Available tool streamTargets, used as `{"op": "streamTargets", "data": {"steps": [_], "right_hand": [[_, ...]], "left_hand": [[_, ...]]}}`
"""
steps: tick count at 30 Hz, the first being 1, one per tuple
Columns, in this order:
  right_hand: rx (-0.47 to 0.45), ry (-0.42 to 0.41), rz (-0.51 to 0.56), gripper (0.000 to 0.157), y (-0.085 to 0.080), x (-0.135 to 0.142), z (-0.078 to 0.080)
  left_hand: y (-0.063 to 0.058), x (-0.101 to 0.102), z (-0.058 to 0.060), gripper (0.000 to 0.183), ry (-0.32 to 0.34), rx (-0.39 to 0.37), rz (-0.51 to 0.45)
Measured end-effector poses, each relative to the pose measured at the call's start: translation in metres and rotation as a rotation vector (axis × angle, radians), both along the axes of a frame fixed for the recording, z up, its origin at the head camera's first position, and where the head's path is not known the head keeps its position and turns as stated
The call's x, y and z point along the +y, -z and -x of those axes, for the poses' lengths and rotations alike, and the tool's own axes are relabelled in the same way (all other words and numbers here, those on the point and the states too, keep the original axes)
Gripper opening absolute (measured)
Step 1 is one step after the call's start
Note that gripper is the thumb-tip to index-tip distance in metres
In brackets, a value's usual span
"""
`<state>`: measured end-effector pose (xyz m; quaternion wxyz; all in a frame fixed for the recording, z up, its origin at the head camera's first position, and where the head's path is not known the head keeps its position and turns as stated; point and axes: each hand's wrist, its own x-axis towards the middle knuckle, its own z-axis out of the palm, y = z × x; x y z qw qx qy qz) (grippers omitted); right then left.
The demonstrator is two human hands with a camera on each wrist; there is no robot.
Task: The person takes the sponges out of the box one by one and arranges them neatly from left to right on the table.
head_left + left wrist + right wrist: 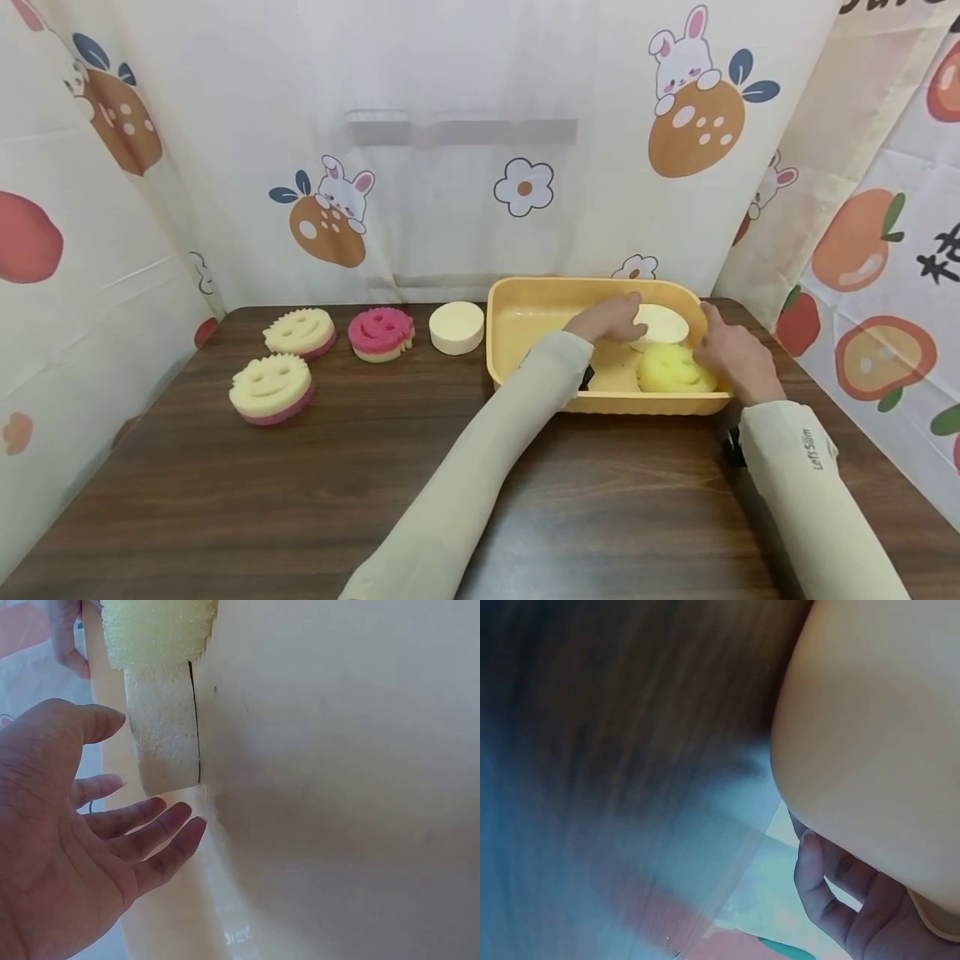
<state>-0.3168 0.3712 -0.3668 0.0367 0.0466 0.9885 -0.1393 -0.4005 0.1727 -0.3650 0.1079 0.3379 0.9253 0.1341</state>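
A yellow plastic basin (525,287) stands at the right of the table. Inside it, a round cream sponge (662,323) lies by the right wall, with a yellow smiley-face sponge (675,369) in front of it. My left hand (611,318) reaches into the basin at the cream sponge's left side. In the left wrist view, the left hand's thumb and loosely bent fingers (161,862) spread beside the cream sponge (161,727), fingertips close to its edge. At the basin's right end, my right hand (738,354) holds the rim, its bent fingers (832,881) against the outer wall.
Left of the basin stands another plain cream round sponge (457,327). Farther left are a pink smiley sponge (381,332) and two cream-and-pink smiley sponges, one behind (300,331) and one in front (271,387). A printed curtain (450,208) closes off the back and sides.
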Motion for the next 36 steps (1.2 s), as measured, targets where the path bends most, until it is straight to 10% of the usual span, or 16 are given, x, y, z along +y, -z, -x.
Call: {"op": "streamTargets", "data": {"steps": [36], "right_hand": [[0.021, -0.002, -0.006, 0.076, -0.0010, -0.0006, -0.0017]], "left_hand": [[0.0021, 0.0052, 0.0044, 0.031, -0.050, -0.167, -0.148]]}}
